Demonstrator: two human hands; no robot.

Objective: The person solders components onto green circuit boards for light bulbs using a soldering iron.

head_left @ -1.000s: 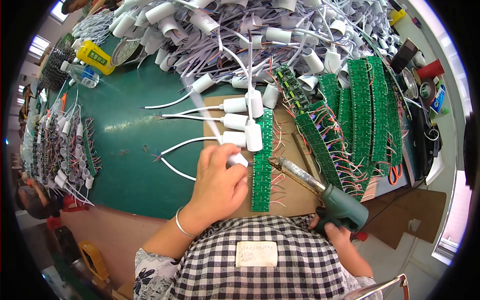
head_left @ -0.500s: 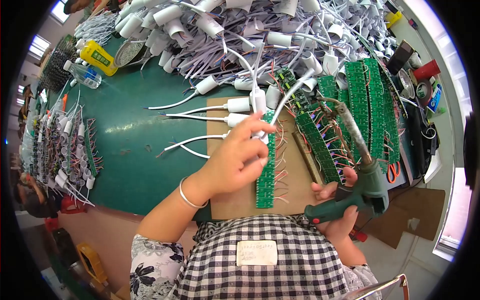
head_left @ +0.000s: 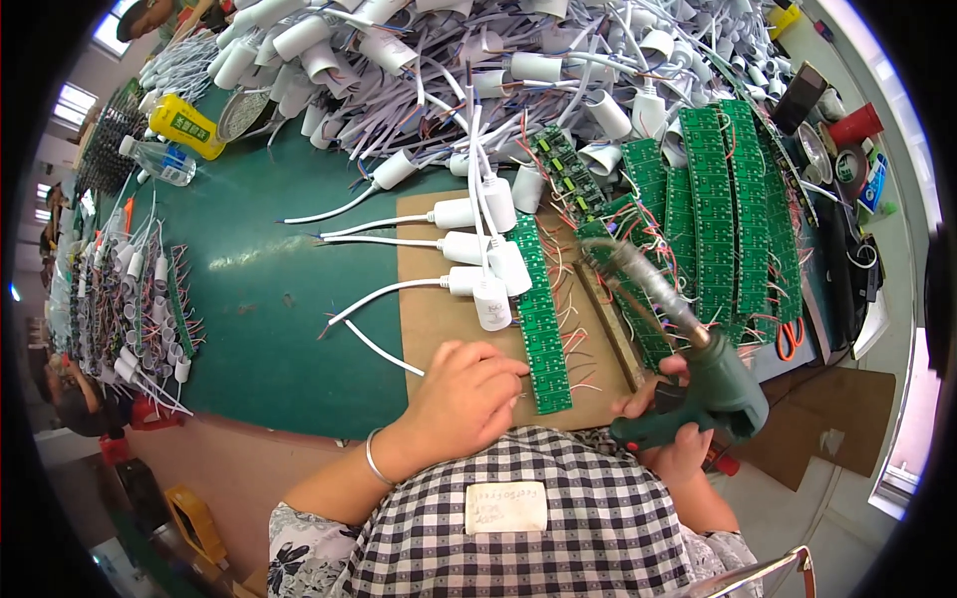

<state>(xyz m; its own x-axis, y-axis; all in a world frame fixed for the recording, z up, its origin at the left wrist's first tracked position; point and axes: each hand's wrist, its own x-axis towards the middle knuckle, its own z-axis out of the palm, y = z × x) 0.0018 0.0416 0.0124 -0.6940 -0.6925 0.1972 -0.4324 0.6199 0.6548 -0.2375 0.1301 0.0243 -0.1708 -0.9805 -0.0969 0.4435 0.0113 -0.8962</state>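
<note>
In my right hand point(head_left: 670, 424) is a green soldering gun point(head_left: 726, 384), its bent metal tip point(head_left: 603, 244) over wired circuit boards point(head_left: 653, 334) on the right. A long green circuit board strip point(head_left: 543, 344) lies on a brown board point(head_left: 429, 334), with thin red and white wires along its right edge. My left hand point(head_left: 469, 394) is closed, fingers together and fingertips at the strip's lower left edge. A white cable point(head_left: 384, 349) runs under this hand; whatever is beneath the palm is hidden. Several white lamp sockets point(head_left: 490, 304) with cables sit along the strip's upper left side.
White lamp sockets with cables make a large pile point(head_left: 478, 100) at the back. Green circuit panels point(head_left: 713, 219) stand at right, near orange-handled scissors point(head_left: 790, 339). At far left are wired assemblies point(head_left: 140, 299), a clear bottle point(head_left: 159, 161) and a yellow bottle point(head_left: 186, 127). A narrow bar point(head_left: 610, 324) lies beside the strip.
My left hand has moved toward me, from the sockets to the strip's lower end, uncovering the sockets. The strip's angle in view has shifted slightly. The soldering gun has moved a little left and down.
</note>
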